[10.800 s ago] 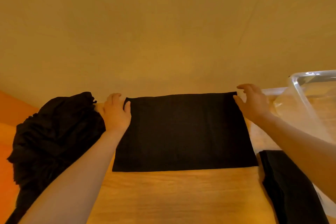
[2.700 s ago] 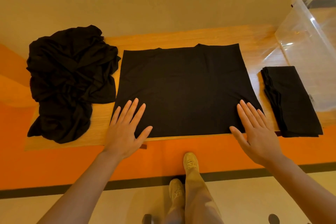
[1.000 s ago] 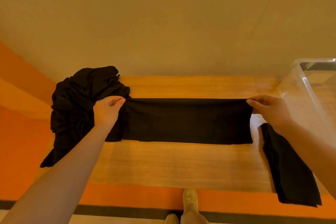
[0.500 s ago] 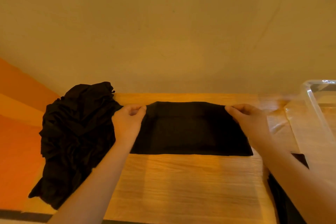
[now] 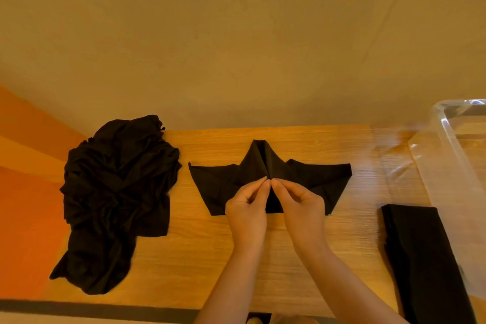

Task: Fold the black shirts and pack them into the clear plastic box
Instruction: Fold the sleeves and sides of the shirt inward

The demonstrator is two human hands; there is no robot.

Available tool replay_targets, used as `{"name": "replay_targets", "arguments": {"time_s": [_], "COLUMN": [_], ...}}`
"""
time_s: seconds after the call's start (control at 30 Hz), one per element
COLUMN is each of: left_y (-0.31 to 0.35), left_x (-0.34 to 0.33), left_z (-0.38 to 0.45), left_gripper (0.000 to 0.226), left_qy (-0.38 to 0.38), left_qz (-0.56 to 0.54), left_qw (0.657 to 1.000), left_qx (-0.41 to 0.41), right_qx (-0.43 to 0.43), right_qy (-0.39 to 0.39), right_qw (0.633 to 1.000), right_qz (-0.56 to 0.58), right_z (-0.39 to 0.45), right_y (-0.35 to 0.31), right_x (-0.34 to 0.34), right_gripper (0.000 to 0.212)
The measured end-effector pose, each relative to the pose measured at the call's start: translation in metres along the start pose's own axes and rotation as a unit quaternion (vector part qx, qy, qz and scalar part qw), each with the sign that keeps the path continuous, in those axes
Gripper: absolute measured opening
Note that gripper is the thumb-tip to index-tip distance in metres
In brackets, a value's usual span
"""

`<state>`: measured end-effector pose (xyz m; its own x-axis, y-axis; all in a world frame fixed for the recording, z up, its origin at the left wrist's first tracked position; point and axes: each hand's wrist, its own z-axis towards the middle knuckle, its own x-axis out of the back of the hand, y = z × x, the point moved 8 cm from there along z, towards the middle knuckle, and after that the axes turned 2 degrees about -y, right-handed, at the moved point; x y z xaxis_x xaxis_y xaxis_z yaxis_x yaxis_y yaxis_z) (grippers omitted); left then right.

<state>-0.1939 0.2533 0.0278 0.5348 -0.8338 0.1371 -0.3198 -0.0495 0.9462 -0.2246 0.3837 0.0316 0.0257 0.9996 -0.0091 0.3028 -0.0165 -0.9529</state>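
A half-folded black shirt [image 5: 310,179] lies in the middle of the wooden table [image 5: 263,258], its centre lifted into a peak. My left hand [image 5: 246,208] and my right hand [image 5: 299,205] meet at that centre, fingertips touching, each pinching the fabric. A folded black shirt [image 5: 420,258] lies at the right, beside the clear plastic box [image 5: 452,155]. A crumpled heap of black shirts [image 5: 113,197] sits at the left end of the table.
A beige wall rises directly behind the table. An orange surface borders the table at the left. The table's front edge runs along the bottom, with a shoe tip showing just below it.
My hands have slid from the two far corners of the folded strip in to its middle, and the centre of the shirt has risen into a peak while its ends stay down.
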Motion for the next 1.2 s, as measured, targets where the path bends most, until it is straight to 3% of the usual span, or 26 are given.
{"name": "replay_targets", "arguments": {"time_s": [0.1, 0.37, 0.57, 0.7, 0.83, 1.07, 1.2], "left_y": [-0.001, 0.019, 0.014, 0.009, -0.005, -0.011, -0.010], "left_x": [0.001, -0.004, -0.007, -0.007, -0.007, -0.004, -0.003], "left_z": [-0.008, -0.029, -0.037, -0.041, -0.042, -0.032, -0.026], "left_gripper": [0.021, 0.020, 0.022, 0.023, 0.031, 0.046, 0.038], "left_qy": [-0.003, 0.004, -0.013, -0.009, -0.046, -0.105, -0.092], "left_qz": [0.000, 0.066, 0.087, 0.065, -0.028, -0.089, -0.067], "left_qw": [1.000, 0.992, 0.989, 0.994, 0.999, 0.987, 0.990], "left_qx": [-0.004, -0.112, -0.117, -0.089, 0.011, 0.078, 0.085], "right_qx": [0.009, 0.048, 0.036, 0.019, -0.044, -0.048, -0.020], "right_qy": [-0.001, 0.004, -0.008, -0.022, -0.051, -0.061, -0.050], "right_qw": [1.000, 0.998, 0.999, 0.999, 0.995, 0.997, 0.998], "right_qz": [0.001, -0.047, -0.002, 0.030, 0.079, 0.001, -0.033], "right_z": [-0.005, -0.012, -0.017, -0.020, -0.016, -0.008, -0.008], "right_y": [0.001, 0.001, 0.002, 0.007, 0.012, 0.014, 0.012], "right_x": [0.002, 0.006, 0.008, 0.007, 0.010, 0.016, 0.017], "right_gripper": [0.015, 0.015, 0.016, 0.016, 0.016, 0.014, 0.015]}}
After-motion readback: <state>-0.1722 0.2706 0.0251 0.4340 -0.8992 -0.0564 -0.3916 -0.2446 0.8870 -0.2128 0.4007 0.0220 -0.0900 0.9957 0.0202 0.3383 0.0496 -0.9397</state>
